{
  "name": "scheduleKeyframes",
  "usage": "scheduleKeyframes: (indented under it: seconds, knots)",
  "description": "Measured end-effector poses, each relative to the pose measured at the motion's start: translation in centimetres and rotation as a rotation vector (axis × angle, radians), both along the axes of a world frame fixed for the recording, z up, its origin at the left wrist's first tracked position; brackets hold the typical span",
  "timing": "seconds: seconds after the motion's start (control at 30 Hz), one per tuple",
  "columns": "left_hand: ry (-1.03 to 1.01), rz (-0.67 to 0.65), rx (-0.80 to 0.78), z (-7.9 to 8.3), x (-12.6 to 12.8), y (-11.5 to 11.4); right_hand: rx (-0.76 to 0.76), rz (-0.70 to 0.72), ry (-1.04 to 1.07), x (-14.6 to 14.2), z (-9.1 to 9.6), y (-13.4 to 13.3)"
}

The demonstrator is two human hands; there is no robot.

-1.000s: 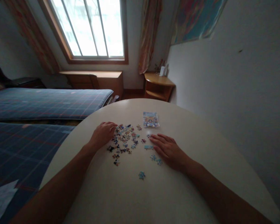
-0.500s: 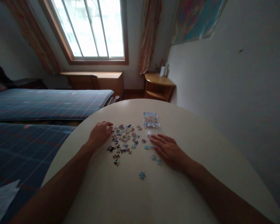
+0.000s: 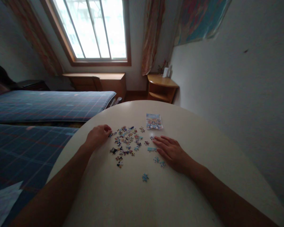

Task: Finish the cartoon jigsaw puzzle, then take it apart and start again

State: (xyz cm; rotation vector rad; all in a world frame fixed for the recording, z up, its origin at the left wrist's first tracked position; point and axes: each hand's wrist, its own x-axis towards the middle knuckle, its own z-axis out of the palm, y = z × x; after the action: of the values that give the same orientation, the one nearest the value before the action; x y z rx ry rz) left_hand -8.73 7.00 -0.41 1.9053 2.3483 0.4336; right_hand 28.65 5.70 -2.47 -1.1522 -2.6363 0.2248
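Observation:
Many small jigsaw puzzle pieces (image 3: pixel 127 138) lie in a loose pile on the round white table (image 3: pixel 123 201). At the pile's left edge, my left hand (image 3: pixel 98 136) has its fingers curled in a pinch on a dark puzzle piece (image 3: pixel 110 135). My right hand (image 3: pixel 169 150) rests flat with fingers stretched out. Its fingertips are beside a small piece (image 3: pixel 152 138) and a light-blue strip of pieces (image 3: pixel 151 149). Two pale-blue pieces (image 3: pixel 159 161) lie below that hand. Nearer to me is a blue cluster (image 3: pixel 145 177).
A printed picture sheet (image 3: pixel 154 121) lies beyond the pile. Left of the table stands a bed with a plaid mattress (image 3: pixel 49 105), papers (image 3: pixel 4 198) on its near part. A corner shelf (image 3: pixel 162 81) and desk (image 3: pixel 109 76) stand behind; a wall (image 3: pixel 239 94) rises at right.
My left hand has drawn slightly left, its fingers curling into a pinch, with a dark piece now showing by the fingertips. The right hand stays in place.

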Motion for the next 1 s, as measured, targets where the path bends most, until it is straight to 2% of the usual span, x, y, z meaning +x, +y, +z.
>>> scheduleKeyframes:
  seconds: [0.13, 0.37, 1.0]
  knots:
    - [0.008, -0.039, 0.033, 0.2, 0.7, 0.1, 0.005, -0.007, -0.002, -0.1, 0.0, 0.0]
    - [0.018, -0.301, 0.051, 0.5, 3.1, -0.2, 0.005, 0.002, 0.008, -0.1, 0.1, 0.0]
    - [0.017, -0.457, 0.01, 0.0, 2.8, -0.3, -0.015, -0.007, -0.008, -0.2, 0.4, -0.2]
